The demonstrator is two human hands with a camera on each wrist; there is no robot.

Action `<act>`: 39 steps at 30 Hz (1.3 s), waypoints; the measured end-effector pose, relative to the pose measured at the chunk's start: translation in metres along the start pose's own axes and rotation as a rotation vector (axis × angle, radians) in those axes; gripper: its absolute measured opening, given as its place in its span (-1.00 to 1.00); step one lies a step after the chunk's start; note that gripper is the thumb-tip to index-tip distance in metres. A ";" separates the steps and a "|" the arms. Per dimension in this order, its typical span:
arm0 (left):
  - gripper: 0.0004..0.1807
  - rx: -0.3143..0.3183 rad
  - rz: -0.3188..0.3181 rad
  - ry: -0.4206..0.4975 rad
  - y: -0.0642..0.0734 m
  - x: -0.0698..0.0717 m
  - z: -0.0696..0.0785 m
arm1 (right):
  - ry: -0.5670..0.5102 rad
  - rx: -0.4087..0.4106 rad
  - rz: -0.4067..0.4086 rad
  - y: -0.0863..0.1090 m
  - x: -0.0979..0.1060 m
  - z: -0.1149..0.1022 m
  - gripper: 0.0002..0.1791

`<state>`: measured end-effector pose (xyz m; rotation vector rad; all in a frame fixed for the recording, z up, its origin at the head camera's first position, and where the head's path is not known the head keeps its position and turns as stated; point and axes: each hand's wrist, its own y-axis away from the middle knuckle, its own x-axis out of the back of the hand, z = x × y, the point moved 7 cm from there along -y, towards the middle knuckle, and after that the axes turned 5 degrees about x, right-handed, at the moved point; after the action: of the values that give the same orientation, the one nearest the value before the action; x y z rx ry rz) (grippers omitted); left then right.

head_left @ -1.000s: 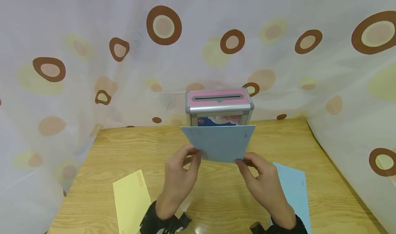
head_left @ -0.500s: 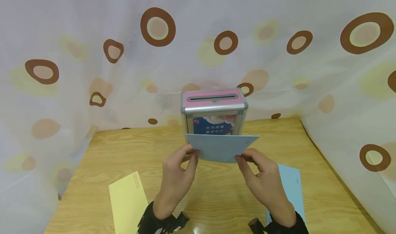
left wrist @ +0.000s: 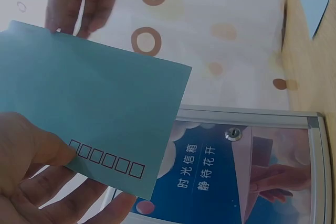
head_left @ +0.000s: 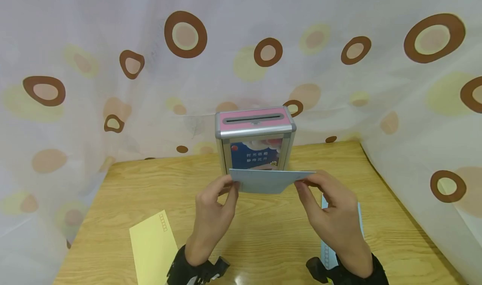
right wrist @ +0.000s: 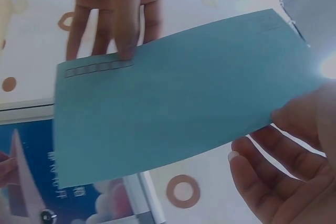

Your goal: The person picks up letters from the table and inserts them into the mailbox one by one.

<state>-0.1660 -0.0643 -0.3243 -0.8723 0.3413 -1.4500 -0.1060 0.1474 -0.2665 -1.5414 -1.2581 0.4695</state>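
Observation:
A light blue envelope (head_left: pixel 265 182) is held up in front of the mailbox, its face tilted so that the head view sees it foreshortened. My left hand (head_left: pixel 215 216) pinches its left edge between thumb and fingers, close to the row of printed boxes in the left wrist view. At the opposite edge my right hand (head_left: pixel 333 218) pinches it too, with the thumb on the near face (right wrist: pixel 294 124). Behind it stands the mailbox (head_left: pixel 256 140), silver-framed with a pink top, a slot (head_left: pixel 253 119) and a blue picture panel.
A yellow envelope (head_left: pixel 153 247) lies on the wooden table (head_left: pixel 271 243) at the left. Another blue envelope (head_left: pixel 329 255) lies at the right, partly hidden by my right hand and wrist. A patterned cloth (head_left: pixel 214 80) hangs behind and at both sides.
The held envelope has tipped flatter and come lower in view, uncovering more of the mailbox's front panel. My right hand has shifted to the right and slightly up along its edge.

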 end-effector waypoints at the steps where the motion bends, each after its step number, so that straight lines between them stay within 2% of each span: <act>1: -0.77 -0.002 0.004 -0.004 0.000 0.001 0.000 | -0.016 0.008 0.008 -0.002 0.001 -0.003 -0.69; 8: -0.77 -0.010 0.011 -0.006 -0.003 0.003 0.001 | -0.179 0.107 0.105 -0.018 0.006 -0.023 -0.80; 14: -0.75 0.003 0.003 0.004 -0.002 0.003 0.000 | -0.359 0.181 0.260 -0.022 0.012 -0.032 -0.82; 17: -0.76 0.000 0.013 0.007 -0.002 0.005 0.000 | -0.388 0.205 0.314 -0.023 0.014 -0.034 -0.81; 30: -0.77 -0.033 0.034 0.022 -0.014 0.011 0.011 | -0.349 0.225 0.226 -0.032 0.007 -0.035 -0.82; 39: -0.79 -0.107 0.052 -0.004 -0.028 0.016 0.019 | -0.349 0.303 0.259 -0.047 0.007 -0.043 -0.87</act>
<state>-0.1711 -0.0703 -0.2877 -0.9456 0.4383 -1.3919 -0.0911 0.1294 -0.2063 -1.4026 -1.1816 1.0852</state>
